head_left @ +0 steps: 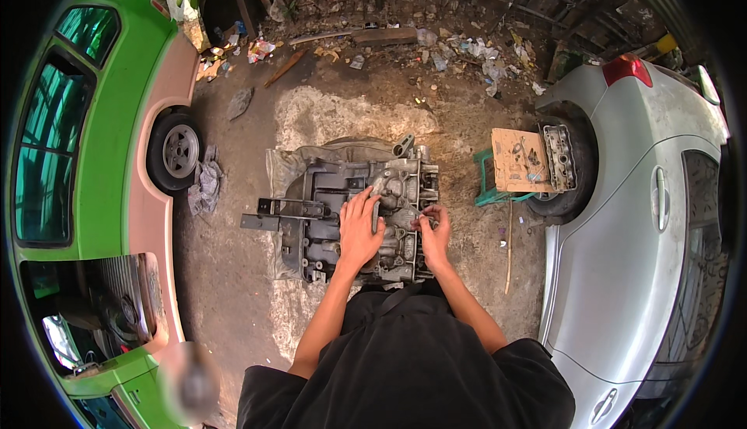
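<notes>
A grey metal engine block [327, 188] rests on a flattened, dirty sheet [284, 160] on the ground in front of me. My left hand [360, 226] lies on its upper face near the centre, fingers stretched out and slightly bent, with a dark curved part beside the fingertips. My right hand [434, 238] is at the block's right side, thumb and fingers curled close at a small fitting. What they grip is too small to make out. A dark flat metal bracket [264, 221] sticks out over the block's left side.
A green-and-pink vehicle [117, 133] stands left, a silver car [622, 258] right. A teal stool [486, 188] holds cardboard [513, 156] and a metal engine part [559, 156]. A thin stick [509, 250] lies nearby; litter and wooden scraps [284, 67] lie along the back.
</notes>
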Tool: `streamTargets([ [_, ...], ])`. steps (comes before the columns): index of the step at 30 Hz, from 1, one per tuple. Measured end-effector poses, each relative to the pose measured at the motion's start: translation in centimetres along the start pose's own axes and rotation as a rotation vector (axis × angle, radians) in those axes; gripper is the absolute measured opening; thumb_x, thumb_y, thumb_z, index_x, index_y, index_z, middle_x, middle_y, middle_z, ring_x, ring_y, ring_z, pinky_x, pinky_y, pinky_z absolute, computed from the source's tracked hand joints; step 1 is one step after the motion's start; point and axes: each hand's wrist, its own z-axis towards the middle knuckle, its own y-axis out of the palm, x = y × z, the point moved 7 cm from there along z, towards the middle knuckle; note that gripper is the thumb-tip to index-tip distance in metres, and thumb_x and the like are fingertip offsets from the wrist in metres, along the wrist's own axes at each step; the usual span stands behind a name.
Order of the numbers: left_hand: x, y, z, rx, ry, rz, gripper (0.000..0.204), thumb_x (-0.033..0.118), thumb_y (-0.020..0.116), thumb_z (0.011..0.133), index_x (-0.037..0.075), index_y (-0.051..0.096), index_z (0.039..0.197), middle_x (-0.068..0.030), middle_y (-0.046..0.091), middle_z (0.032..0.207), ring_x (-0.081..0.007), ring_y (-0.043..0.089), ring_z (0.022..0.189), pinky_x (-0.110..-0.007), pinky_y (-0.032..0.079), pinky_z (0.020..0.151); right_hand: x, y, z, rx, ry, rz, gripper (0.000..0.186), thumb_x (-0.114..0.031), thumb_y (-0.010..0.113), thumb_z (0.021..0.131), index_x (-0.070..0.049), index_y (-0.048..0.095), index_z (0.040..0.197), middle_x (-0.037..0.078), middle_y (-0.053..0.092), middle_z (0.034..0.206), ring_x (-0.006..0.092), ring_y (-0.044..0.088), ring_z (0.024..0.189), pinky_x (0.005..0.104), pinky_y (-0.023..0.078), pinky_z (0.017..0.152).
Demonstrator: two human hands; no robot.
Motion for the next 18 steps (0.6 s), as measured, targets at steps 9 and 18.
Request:
streamTargets([
  [9,-0.1,0.0,0.0,-0.006,-0.003,-0.004,0.052,0.013,0.067,0.087,0.009,0.056,0.138,-0.0136,0.049,0.152,-0.0387,0.044,0.140,-0.051,0.030,0.120,0.2,0.1,0.0,-0.029,-0.008,-0.068,0.017,-0.002,0.057,0.101,0.001,0.050,0.116,0.012,0.057,0.104,0.0186,0.068,0.079,0.0326,0.058,0.068],
  [18,0.0,-0.1,0.0,-0.004,-0.013,-0.005,0.052,0.012,0.067,0.087,0.009,0.056,0.138,-0.0129,0.049,0.153,-0.0380,0.044,0.141,-0.051,0.031,0.120,-1.2,-0.2,3.0,-0.036,0.080,0.017,0.027,0.004,0.062,0.098,0.000,0.046,0.118,0.014,0.061,0.100,0.0206,0.070,0.075,0.0354,0.061,0.065],
])
